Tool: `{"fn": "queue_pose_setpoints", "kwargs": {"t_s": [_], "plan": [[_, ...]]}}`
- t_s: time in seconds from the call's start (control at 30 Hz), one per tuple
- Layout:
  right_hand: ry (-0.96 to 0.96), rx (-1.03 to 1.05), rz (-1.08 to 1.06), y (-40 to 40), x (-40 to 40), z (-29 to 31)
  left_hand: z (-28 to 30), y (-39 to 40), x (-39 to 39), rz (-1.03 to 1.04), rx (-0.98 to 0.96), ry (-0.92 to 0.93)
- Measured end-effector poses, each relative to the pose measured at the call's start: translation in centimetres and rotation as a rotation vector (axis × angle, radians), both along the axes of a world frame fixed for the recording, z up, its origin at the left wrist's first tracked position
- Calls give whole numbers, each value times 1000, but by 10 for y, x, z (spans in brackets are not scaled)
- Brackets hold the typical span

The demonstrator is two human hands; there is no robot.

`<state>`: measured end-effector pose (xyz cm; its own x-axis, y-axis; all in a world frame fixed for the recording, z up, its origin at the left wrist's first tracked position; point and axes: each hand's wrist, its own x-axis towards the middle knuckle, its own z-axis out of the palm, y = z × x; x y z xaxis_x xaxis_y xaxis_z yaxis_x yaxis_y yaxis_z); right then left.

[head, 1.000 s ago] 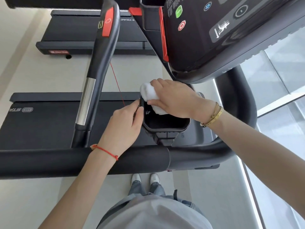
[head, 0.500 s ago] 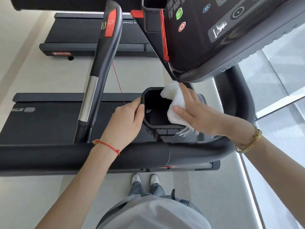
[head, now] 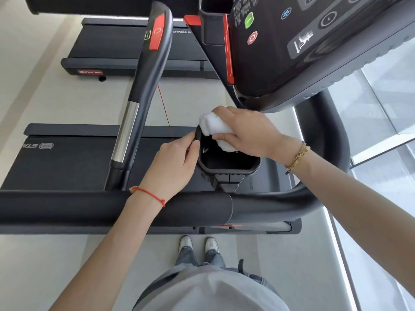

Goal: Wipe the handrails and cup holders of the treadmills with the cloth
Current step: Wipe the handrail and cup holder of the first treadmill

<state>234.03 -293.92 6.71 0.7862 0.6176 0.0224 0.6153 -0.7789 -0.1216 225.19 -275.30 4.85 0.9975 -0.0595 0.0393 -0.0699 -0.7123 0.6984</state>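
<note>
A black cup holder (head: 226,167) sits below the treadmill console, above the front handrail (head: 112,207). My right hand (head: 249,131) grips a bunched white cloth (head: 213,126) and presses it on the holder's far left rim, with part of the cloth hanging inside. My left hand (head: 173,162) holds the holder's left wall, thumb on the rim. A side handrail (head: 143,86) with a chrome section and a red button runs away from me on the left.
The console (head: 314,41) overhangs the holder from the upper right, with a second cup holder (head: 215,21) at its top. The curved handrail (head: 323,164) bends round the right side. A red safety cord (head: 165,113) hangs nearby. Two treadmill belts lie below.
My right hand has swung the cloth from the holder's right rim back to the far left rim and bunched it up. The left hand has stayed on the holder's left wall.
</note>
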Motion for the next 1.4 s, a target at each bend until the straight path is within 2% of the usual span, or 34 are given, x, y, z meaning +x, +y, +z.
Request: {"fn": "queue_pose_setpoints", "kwargs": {"t_s": [0.23,0.43,0.5,0.57,0.67,0.73,0.8,0.97,1.03,1.1,1.23,1.4], "plan": [[78,133,-293,-14,-40,-2,1,-1,0,-13,-8,-18],[456,364,-416,-33,-81,-2,1,-1,1,-16,-1,-25],[492,414,-394,-41,-95,2,1,-1,1,-22,5,-24],[438,375,-300,-44,-108,8,1,-1,1,-22,9,-28],[234,125,-23,-41,-110,14,0,-1,2,-27,20,-29],[183,66,93,-33,-104,19,0,-1,2,-28,21,-18],[197,72,102,-20,-94,22,1,0,1,-20,1,-3],[465,-9,-36,17,-59,21,3,2,1,-21,-49,46],[487,-22,-61,20,-52,19,4,3,2,-21,-55,57],[458,-20,-52,16,-55,19,3,3,2,-20,-52,60],[222,-37,98,-2,-77,19,1,3,3,-14,-41,65],[122,-84,228,-40,-88,17,1,3,3,-16,-13,55]]}}
